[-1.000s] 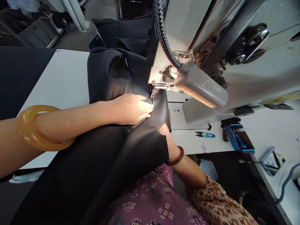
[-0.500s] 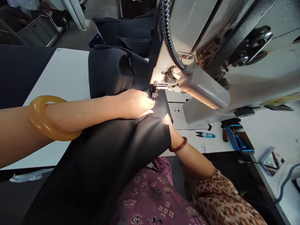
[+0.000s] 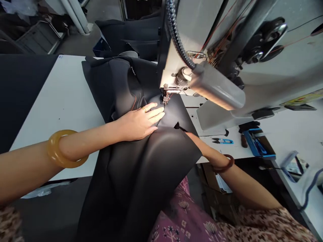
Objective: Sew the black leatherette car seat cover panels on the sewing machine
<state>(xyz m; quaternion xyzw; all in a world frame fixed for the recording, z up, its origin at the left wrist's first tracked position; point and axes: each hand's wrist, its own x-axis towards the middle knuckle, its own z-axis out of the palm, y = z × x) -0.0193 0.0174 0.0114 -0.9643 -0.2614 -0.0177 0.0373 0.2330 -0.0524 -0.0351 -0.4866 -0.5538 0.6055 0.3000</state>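
Smooth black fabric (image 3: 161, 151) lies under the presser foot (image 3: 165, 98) of a sewing machine (image 3: 222, 87) and drapes over the table's front edge. My left hand (image 3: 141, 122) rests flat on it, fingers stretched out, their tips just in front of the foot. A ring and an amber bangle (image 3: 67, 149) are on that arm. My right hand (image 3: 195, 137) is at the fabric's right side, its fingers hidden beneath a raised fold. Orange stitching (image 3: 134, 102) shows on the bunched cloth behind my left hand.
Blue thread snips (image 3: 222, 141) lie on the white table (image 3: 73, 90) to the right. Beyond them are a blue box (image 3: 259, 144) of tools and a small framed item (image 3: 294, 168). The lamp (image 3: 218, 85) hangs low over the needle area. More dark fabric (image 3: 22, 87) covers the table's left end.
My left hand has gone from curled fingers to a flat spread on the fabric. My right hand has moved right and under the fold, and the fabric's front corner has shifted right.
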